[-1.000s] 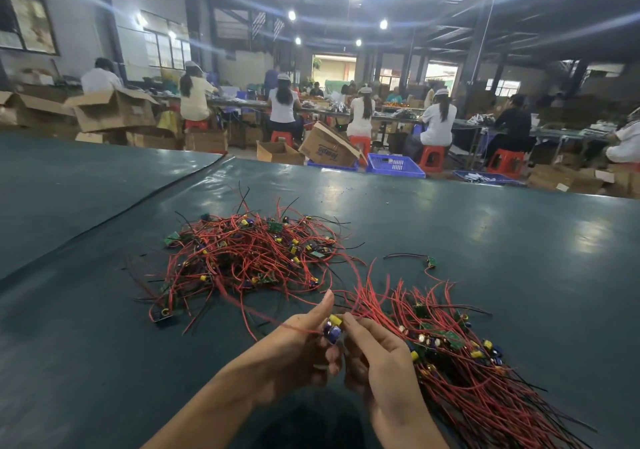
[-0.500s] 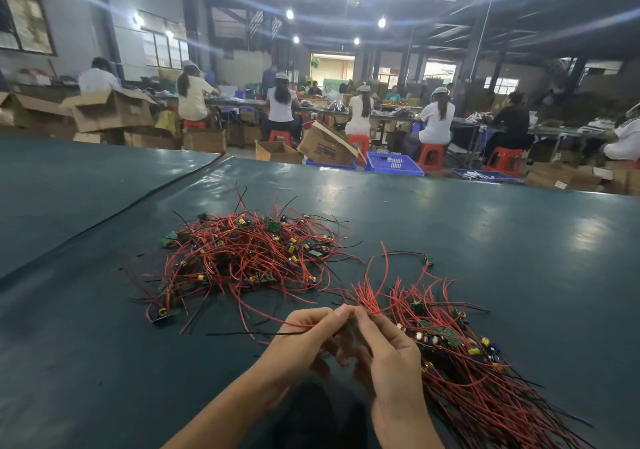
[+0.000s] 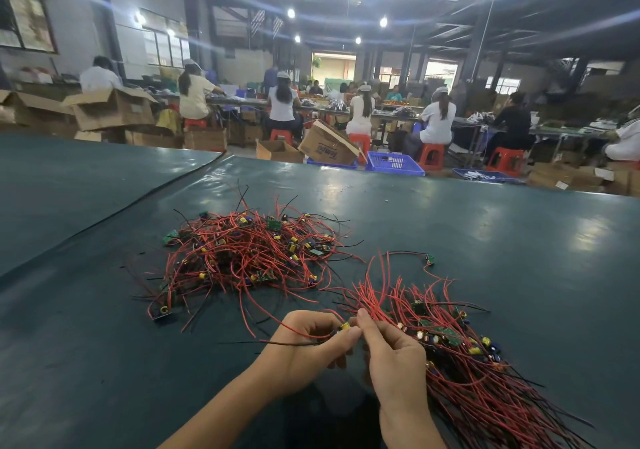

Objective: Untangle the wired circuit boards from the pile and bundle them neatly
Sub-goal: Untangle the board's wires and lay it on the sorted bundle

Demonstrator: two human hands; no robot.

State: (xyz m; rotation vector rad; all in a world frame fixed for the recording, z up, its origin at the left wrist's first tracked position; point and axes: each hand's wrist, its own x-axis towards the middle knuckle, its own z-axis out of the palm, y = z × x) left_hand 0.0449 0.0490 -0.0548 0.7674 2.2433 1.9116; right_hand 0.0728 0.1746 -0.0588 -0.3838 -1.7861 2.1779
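Left hand (image 3: 306, 351) and right hand (image 3: 396, 358) together pinch one yellow-capped, red-wired circuit board (image 3: 345, 326). Two heaps: tangled red-wired pile (image 3: 242, 254), straightened red-wired bundle (image 3: 474, 376).

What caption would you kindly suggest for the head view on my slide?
Left hand and right hand pinch a wired board between tangled pile and aligned bundle.
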